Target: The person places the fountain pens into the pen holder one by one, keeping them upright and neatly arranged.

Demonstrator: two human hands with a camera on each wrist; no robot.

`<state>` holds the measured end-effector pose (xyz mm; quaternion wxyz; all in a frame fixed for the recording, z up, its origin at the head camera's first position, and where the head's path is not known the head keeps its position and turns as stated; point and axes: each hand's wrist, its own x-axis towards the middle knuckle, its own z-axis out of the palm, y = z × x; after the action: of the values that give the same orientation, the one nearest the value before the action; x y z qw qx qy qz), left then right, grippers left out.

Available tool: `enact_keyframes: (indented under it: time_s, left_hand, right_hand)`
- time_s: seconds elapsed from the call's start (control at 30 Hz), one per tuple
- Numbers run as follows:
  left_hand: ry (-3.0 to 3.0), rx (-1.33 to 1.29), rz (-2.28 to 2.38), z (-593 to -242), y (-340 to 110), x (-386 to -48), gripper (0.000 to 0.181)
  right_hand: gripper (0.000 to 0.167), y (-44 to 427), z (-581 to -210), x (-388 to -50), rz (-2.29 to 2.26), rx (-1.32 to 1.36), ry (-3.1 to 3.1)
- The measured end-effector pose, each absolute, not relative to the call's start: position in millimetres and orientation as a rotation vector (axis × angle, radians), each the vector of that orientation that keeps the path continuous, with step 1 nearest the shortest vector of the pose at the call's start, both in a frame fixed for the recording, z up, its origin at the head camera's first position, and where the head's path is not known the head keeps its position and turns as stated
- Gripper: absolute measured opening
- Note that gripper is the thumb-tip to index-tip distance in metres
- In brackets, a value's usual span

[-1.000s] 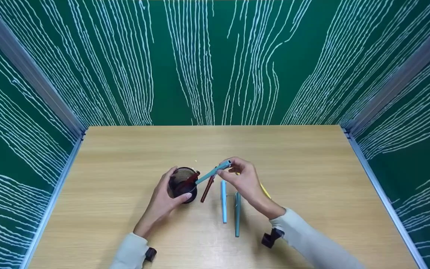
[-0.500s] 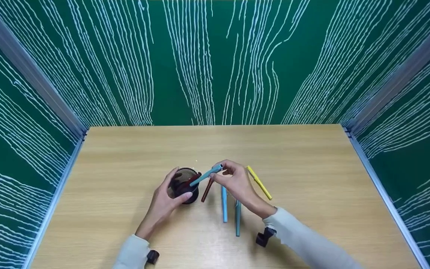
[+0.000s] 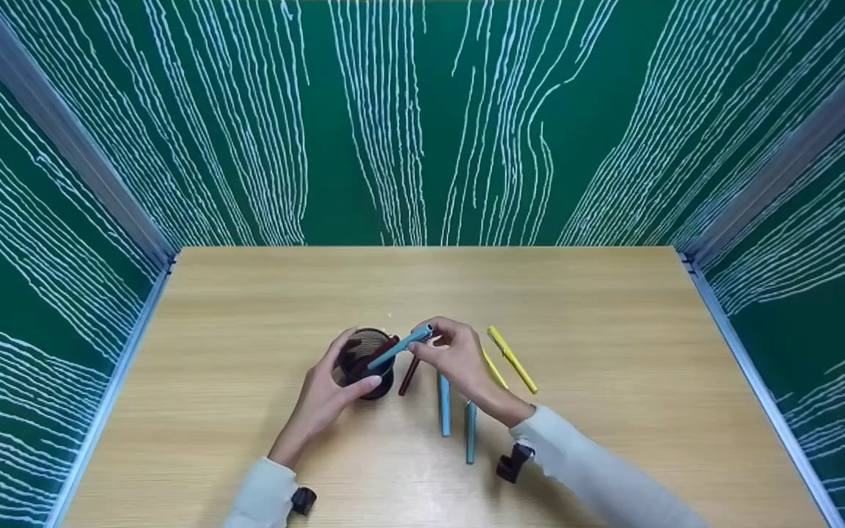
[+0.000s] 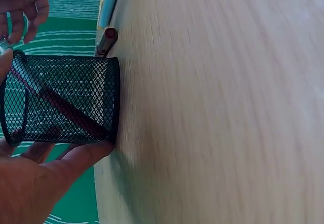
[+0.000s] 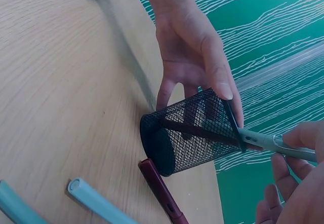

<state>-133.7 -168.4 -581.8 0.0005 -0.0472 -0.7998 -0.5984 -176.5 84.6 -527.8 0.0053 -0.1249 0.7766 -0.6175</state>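
My left hand holds a black mesh pen cup round its side, thumb near the rim. The cup stands on the table with a dark red pen leaning inside. My right hand pinches a light teal pen near its upper end. That pen slants down through the cup's mouth, its lower part inside the mesh. Another dark red pen lies beside the cup. A light blue pen and a darker teal pen lie under and in front of the right hand.
Two yellow pens lie right of the right hand: one in full view, the other partly hidden by the hand. Green panels with pale wavy lines enclose the wooden table at the back and sides.
My right hand has moved left and slightly nearer, bringing the light teal pen further into the cup. The yellow pens have come out from behind that hand. My left hand keeps its grip.
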Motion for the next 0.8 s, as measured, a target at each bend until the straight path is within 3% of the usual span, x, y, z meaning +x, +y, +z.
enact_keyframes:
  time_s: [0.8]
  left_hand:
    - [-2.473, -0.161, -1.93, -585.7, -168.5, -133.9, 0.094]
  right_hand:
    - [0.01, 88.5, -537.5, -176.1, -1.936, -0.377, 2.449]
